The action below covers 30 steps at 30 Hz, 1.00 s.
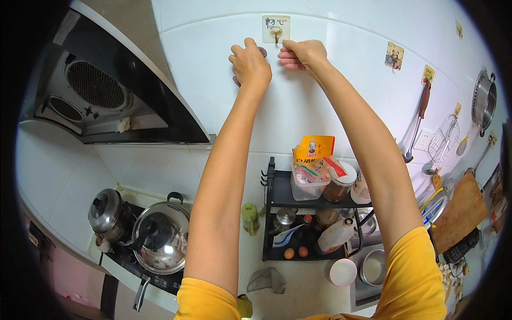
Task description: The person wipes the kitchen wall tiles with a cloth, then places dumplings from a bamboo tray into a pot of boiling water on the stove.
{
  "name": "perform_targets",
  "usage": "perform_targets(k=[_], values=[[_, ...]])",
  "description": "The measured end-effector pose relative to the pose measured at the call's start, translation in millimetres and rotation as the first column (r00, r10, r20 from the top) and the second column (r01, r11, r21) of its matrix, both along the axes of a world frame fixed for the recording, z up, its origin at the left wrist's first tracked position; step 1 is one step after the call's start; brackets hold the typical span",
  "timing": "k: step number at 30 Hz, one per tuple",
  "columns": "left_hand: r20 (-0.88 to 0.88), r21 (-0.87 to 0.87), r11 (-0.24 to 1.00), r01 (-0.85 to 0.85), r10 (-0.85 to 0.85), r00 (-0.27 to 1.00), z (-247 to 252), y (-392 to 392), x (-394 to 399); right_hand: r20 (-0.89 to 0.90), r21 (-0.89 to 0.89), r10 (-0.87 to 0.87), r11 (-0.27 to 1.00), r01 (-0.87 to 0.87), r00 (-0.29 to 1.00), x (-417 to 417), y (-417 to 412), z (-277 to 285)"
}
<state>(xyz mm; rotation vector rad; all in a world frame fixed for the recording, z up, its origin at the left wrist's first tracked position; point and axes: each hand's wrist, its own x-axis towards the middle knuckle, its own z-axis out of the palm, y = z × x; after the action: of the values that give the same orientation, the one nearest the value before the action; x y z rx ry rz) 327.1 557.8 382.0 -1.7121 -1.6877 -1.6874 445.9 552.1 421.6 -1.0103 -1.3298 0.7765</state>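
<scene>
Both arms reach up to a white tiled wall [296, 108]. My left hand [251, 62] presses a bunched purple-grey cloth [262, 51] against the tiles, and most of the cloth is hidden beneath the palm and fingers. To its right, my right hand [303, 55] is raised beside an adhesive wall hook [276, 30], the thumb tip close to the lower right corner of its square backing. The fingers of that hand are loosely curled with no object visible in them; whether the thumb touches the backing cannot be told.
A range hood [120, 80] juts out at left above a lidded pot [106, 212] and a lidded wok [162, 236]. Below the hands stands a black two-tier rack [280, 196] with jars and eggs. Ladles [418, 116], a strainer [485, 100] and a cutting board [460, 212] are at right.
</scene>
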Motion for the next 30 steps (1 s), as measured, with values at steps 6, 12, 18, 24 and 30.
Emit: perform_targets(k=[6, 12, 18, 24, 30], values=[[-0.006, -0.003, 1.000, -0.010, 0.010, 1.000, 2.2, -1.5, 1.2, -0.227, 0.013, 0.067, 0.998, -0.066, 0.972, -5.2, 5.5, 5.5], [-0.005, -0.032, 0.999, -0.018, 0.017, 1.000, 2.6, -5.0, 1.3, -0.250, 0.012, 0.093, 0.996, -0.093, 0.964, -1.7, 8.2, -1.5], [-0.025, 0.000, 1.000, -0.026, 0.026, 0.999, 0.0, 1.5, 0.6, -0.277, 0.006, 0.094, 0.995, -0.096, 0.956, -4.4, 5.8, 1.0], [-0.037, 0.002, 1.000, -0.029, 0.029, 0.999, 1.7, -2.3, 4.2, -0.329, 0.055, 0.122, 0.992, -0.110, 0.936, -2.6, 5.1, 9.3], [-0.034, -0.010, 0.999, -0.046, 0.046, 0.998, -0.8, 2.6, 1.2, -0.257, 0.031, 0.096, 0.995, -0.091, 0.962, -2.2, 2.9, -8.8]])
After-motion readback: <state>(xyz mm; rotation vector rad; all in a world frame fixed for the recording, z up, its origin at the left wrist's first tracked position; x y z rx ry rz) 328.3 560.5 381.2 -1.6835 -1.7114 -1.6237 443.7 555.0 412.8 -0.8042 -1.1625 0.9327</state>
